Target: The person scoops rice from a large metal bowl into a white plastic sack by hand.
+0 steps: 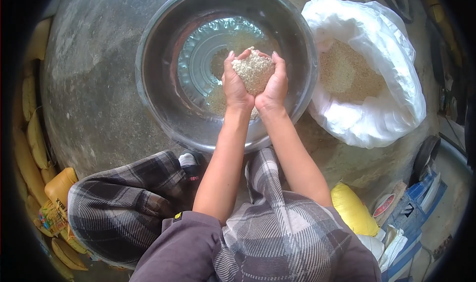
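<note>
My left hand [234, 83] and my right hand [274, 86] are cupped side by side over a large metal basin [153, 49]. Together they hold a heap of wet pale grain [254, 69] above the water. More grain lies under the shallow water in the basin's bottom [218, 98]. Both forearms reach forward from my lap over plaid trousers.
An open white sack of the same grain [391, 68] stands right of the basin on the concrete floor. A yellow bag [353, 208] and assorted items lie at the lower right. Yellow sacks and a yellow jug [58, 185] line the left edge.
</note>
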### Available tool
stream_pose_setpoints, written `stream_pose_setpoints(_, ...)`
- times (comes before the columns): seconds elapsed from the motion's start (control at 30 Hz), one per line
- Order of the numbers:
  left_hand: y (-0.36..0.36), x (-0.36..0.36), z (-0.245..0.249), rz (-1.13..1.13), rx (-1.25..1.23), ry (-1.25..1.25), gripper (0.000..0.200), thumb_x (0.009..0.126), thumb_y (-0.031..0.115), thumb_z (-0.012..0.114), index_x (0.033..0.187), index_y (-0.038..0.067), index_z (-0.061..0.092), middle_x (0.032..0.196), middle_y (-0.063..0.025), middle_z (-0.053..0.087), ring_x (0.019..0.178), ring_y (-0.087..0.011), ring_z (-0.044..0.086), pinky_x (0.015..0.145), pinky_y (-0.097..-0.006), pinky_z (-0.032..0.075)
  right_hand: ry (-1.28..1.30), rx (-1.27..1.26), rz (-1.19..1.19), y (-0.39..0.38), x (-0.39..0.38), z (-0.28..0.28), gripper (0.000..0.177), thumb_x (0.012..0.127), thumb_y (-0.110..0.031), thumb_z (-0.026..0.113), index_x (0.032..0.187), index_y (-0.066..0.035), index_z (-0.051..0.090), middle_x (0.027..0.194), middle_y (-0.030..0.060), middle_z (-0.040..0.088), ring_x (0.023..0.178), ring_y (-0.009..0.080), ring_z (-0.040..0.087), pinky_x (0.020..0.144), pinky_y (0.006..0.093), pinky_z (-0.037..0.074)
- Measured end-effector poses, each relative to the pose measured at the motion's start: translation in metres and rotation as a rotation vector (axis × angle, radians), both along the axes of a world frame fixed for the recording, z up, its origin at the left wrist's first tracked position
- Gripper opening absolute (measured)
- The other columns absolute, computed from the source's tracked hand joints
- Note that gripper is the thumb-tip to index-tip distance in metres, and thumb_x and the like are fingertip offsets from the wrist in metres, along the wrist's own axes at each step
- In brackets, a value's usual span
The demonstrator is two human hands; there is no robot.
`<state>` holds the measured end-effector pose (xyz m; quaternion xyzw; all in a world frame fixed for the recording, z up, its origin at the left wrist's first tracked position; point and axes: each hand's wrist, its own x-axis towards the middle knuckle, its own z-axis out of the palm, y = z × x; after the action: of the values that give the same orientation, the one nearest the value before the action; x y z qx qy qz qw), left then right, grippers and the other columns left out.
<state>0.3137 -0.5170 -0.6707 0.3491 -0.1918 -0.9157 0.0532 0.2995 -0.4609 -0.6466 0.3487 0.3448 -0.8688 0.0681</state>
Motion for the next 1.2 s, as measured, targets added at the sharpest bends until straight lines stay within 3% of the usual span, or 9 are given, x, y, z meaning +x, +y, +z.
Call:
stream_pose_setpoints(0.5, 0.161, -0.086, 0.051, -0.287, -0.166, -0.04, 0.04, 0.091, 0.024, 0.044, 0.082, -0.009, 0.064, 0.07, -0.0154, 0.065, 0.057, -0.0222, 0.062, 0.056, -0.0338, 0.052, 0.124, 0.059, -0.288, 0.165, -0.06, 0.023, 0.043, 0.09, -0.025, 0.028, 0.116, 0.002, 0.05, 0.116, 0.0197, 0.056, 0.105, 0.0337, 0.058, 0.09, 0.0482, 0.05)
stream_pose_setpoints(0.63, 0.193, -0.103, 0.056, -0.597, -0.315, -0.11, 0.041, 0.087, 0.029, 0.047, 0.098, -0.006, 0.065, 0.095, -0.0212, 0.064, 0.092, -0.0297, 0.061, 0.081, -0.0382, 0.046, 0.225, 0.286, -0.429, 0.206, -0.074, 0.017, 0.049, 0.092, -0.027, 0.027, 0.127, 0.005, 0.04, 0.128, 0.0224, 0.045, 0.118, 0.035, 0.047, 0.095, 0.0487, 0.044)
stream_pose_setpoints(0.73, 0.176, -0.111, 0.036, -0.768, -0.292, 0.029, 0.043, 0.086, 0.031, 0.049, 0.102, -0.006, 0.064, 0.099, -0.0231, 0.064, 0.095, -0.0314, 0.06, 0.084, -0.0375, 0.045, 0.33, 0.75, -0.439, 0.217, -0.082, 0.005, 0.055, 0.094, -0.038, 0.036, 0.131, 0.002, 0.04, 0.129, 0.0197, 0.047, 0.117, 0.0347, 0.048, 0.098, 0.0423, 0.041)
stream_pose_setpoints(0.83, 0.129, -0.109, 0.028, -1.053, -0.791, 0.287, 0.032, 0.089, 0.023, 0.054, 0.098, -0.005, 0.065, 0.097, -0.0149, 0.065, 0.087, -0.0199, 0.06, 0.077, -0.0291, 0.046, 0.232, 1.287, -0.192, 0.206, -0.073, 0.009, 0.05, 0.09, -0.026, 0.045, 0.13, 0.004, 0.04, 0.129, 0.018, 0.047, 0.117, 0.0291, 0.048, 0.096, 0.041, 0.041)
stream_pose_setpoints(0.9, 0.107, -0.094, 0.033, -0.613, -0.619, 0.476, 0.028, 0.092, 0.022, 0.052, 0.096, -0.002, 0.068, 0.093, -0.013, 0.068, 0.08, -0.0169, 0.061, 0.073, -0.0301, 0.049, 0.063, 1.549, 0.057, 0.197, -0.061, 0.015, 0.052, 0.087, -0.027, 0.052, 0.126, 0.006, 0.045, 0.126, 0.0205, 0.051, 0.114, 0.0284, 0.05, 0.096, 0.0352, 0.04)
stream_pose_setpoints(1.0, 0.034, -0.07, 0.04, -0.346, -1.276, 0.434, 0.027, 0.094, 0.023, 0.05, 0.094, 0.006, 0.071, 0.077, -0.0042, 0.07, 0.046, -0.0043, 0.045, 0.04, -0.0222, 0.035, -0.171, 1.963, 0.416, 0.153, -0.039, 0.046, 0.042, 0.083, -0.027, 0.058, 0.108, 0.006, 0.06, 0.108, 0.0242, 0.062, 0.103, 0.0333, 0.06, 0.089, 0.033, 0.043)
stream_pose_setpoints(1.03, 0.01, -0.062, 0.037, -0.41, -1.197, 0.18, 0.028, 0.091, 0.027, 0.052, 0.094, 0.007, 0.072, 0.083, -0.0084, 0.071, 0.077, -0.0146, 0.065, 0.069, -0.0268, 0.049, -0.171, 1.962, 0.419, 0.139, -0.036, 0.066, 0.042, 0.083, -0.027, 0.058, 0.108, 0.006, 0.06, 0.108, 0.0242, 0.062, 0.103, 0.0333, 0.06, 0.089, 0.033, 0.043)
stream_pose_setpoints(1.07, -0.009, -0.064, 0.009, -0.212, -1.358, 0.178, 0.029, 0.092, 0.028, 0.051, 0.095, 0.008, 0.072, 0.087, -0.0074, 0.071, 0.078, -0.0151, 0.065, 0.069, -0.0278, 0.05, -0.14, 1.797, 0.599, 0.125, -0.034, 0.088, 0.036, 0.082, -0.028, 0.058, 0.097, 0.003, 0.064, 0.095, 0.0217, 0.065, 0.091, 0.0324, 0.063, 0.082, 0.0341, 0.046)
stream_pose_setpoints(1.2, -0.081, -0.049, -0.07, -0.281, -1.732, 0.067, 0.036, 0.093, 0.032, 0.046, 0.108, 0.007, 0.067, 0.121, -0.0126, 0.06, 0.125, -0.0282, 0.046, 0.108, -0.0383, 0.029, 0.503, 1.238, 0.817, 0.073, -0.057, 0.065, 0.035, 0.084, -0.036, 0.057, 0.073, -0.005, 0.071, 0.062, 0.0106, 0.064, 0.06, 0.018, 0.062, 0.059, 0.0302, 0.046)
